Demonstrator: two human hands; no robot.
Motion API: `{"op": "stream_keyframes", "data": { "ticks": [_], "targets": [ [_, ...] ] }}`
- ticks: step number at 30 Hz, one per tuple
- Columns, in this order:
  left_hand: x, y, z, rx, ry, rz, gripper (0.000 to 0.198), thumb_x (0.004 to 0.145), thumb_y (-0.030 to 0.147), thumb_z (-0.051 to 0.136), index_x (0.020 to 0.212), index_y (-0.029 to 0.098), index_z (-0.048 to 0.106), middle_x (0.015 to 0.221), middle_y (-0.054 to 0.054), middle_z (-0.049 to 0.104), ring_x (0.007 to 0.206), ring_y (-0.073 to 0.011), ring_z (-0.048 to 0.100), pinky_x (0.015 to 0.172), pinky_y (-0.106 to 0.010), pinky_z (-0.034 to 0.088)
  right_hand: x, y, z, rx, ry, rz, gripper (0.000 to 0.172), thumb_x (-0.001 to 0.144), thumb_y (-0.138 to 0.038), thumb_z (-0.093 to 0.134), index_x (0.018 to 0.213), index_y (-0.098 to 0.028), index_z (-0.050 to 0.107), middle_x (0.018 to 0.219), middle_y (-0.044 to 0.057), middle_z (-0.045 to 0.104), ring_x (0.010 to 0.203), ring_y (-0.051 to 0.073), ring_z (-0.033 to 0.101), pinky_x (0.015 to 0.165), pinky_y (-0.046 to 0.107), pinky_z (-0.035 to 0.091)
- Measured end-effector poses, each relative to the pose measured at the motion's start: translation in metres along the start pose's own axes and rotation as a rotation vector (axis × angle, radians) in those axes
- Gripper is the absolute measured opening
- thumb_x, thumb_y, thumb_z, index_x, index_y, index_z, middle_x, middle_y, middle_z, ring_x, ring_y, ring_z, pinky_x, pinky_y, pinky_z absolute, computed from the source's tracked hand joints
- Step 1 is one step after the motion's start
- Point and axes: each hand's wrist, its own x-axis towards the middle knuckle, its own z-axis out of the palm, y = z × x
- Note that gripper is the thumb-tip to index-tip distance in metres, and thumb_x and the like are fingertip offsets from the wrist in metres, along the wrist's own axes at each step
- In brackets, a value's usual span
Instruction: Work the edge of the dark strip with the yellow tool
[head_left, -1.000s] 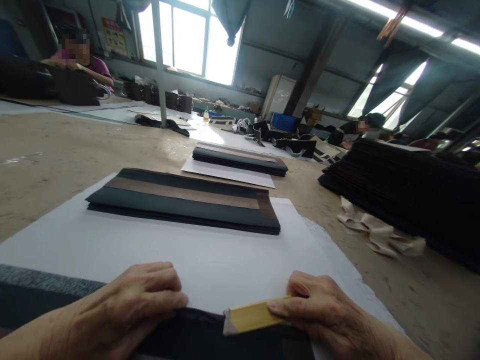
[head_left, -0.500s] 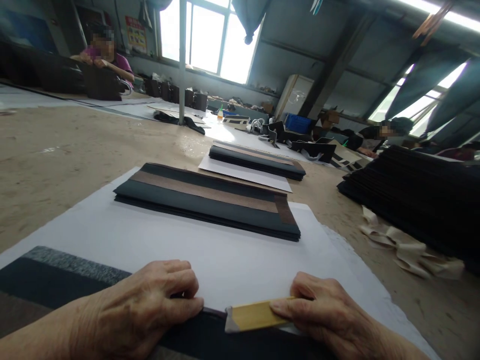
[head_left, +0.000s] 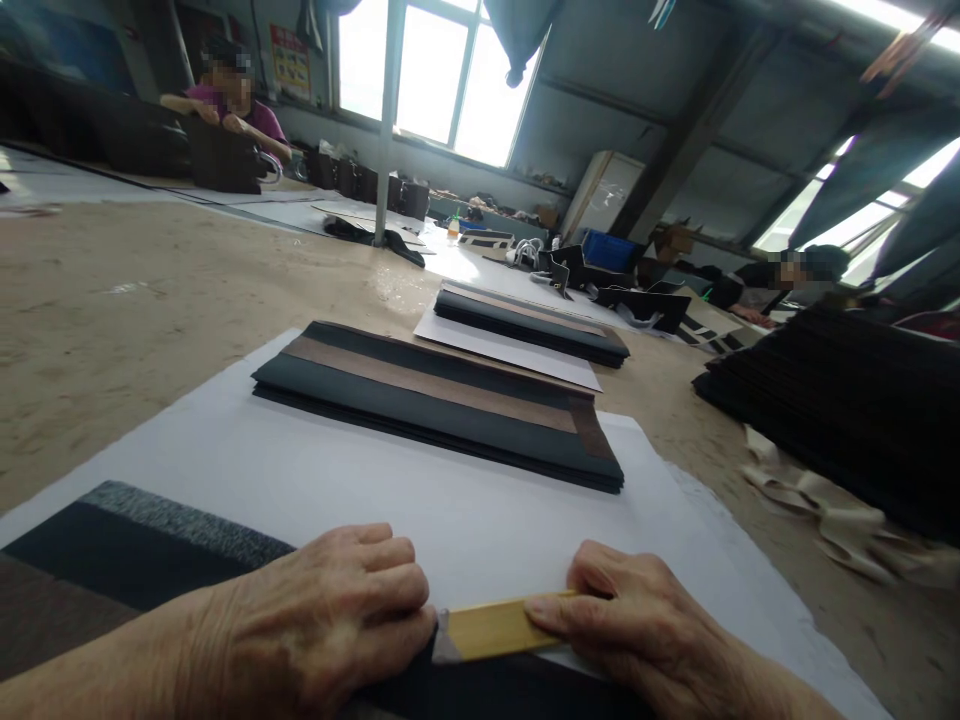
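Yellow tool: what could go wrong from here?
1. The yellow tool ends right by the thumb of the left hand; a slip could jab it.
2. The left hand lies on the dark sheet; if it eases off, the sheet might shift.
3. The stack sits on the same paper; a tug on that could skew it.

I watched the gap between the left hand (head_left: 352,610) and the yellow tool (head_left: 499,629) close. My view swung slightly left.
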Motion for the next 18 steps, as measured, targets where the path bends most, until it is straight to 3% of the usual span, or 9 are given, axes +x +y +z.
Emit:
{"op": "stream_keyframes", "data": {
  "ticks": [9, 13, 18],
  "targets": [
    [-0.052, -0.018, -0.032, -0.138, 0.010, -0.202, 0.033, 0.086, -0.001, 0.032, 0.101, 0.017, 0.056, 0.084, -0.004, 0.053, 0.072, -0.0141, 0.052, 0.063, -0.025, 0.037, 0.005, -0.002, -0.002, -0.064, 0.023, -0.032, 0.028, 0.099, -0.027, 0.042, 0.118, -0.029, 0.062, 0.074, 0.001, 0.054, 0.062, 0.012, 0.053, 0.055, 0.022, 0.037],
    [-0.055, -0.018, -0.033, -0.069, 0.024, -0.186, 0.034, 0.082, -0.001, 0.030, 0.093, 0.016, 0.056, 0.081, -0.005, 0.052, 0.070, -0.0154, 0.050, 0.061, -0.026, 0.036, 0.017, -0.003, 0.003, -0.052, -0.005, -0.034, 0.029, 0.097, -0.024, 0.044, 0.120, -0.031, 0.061, 0.075, 0.001, 0.052, 0.064, 0.013, 0.052, 0.055, 0.022, 0.035],
    [-0.052, -0.017, -0.032, -0.037, 0.052, -0.148, 0.040, 0.078, -0.003, 0.032, 0.104, 0.016, 0.055, 0.083, -0.006, 0.053, 0.069, -0.0180, 0.048, 0.062, -0.030, 0.036, 0.032, -0.007, 0.005, -0.040, -0.011, -0.053, 0.033, 0.095, -0.021, 0.044, 0.123, -0.032, 0.058, 0.075, 0.001, 0.051, 0.065, 0.013, 0.051, 0.055, 0.023, 0.033]
  ]
}}
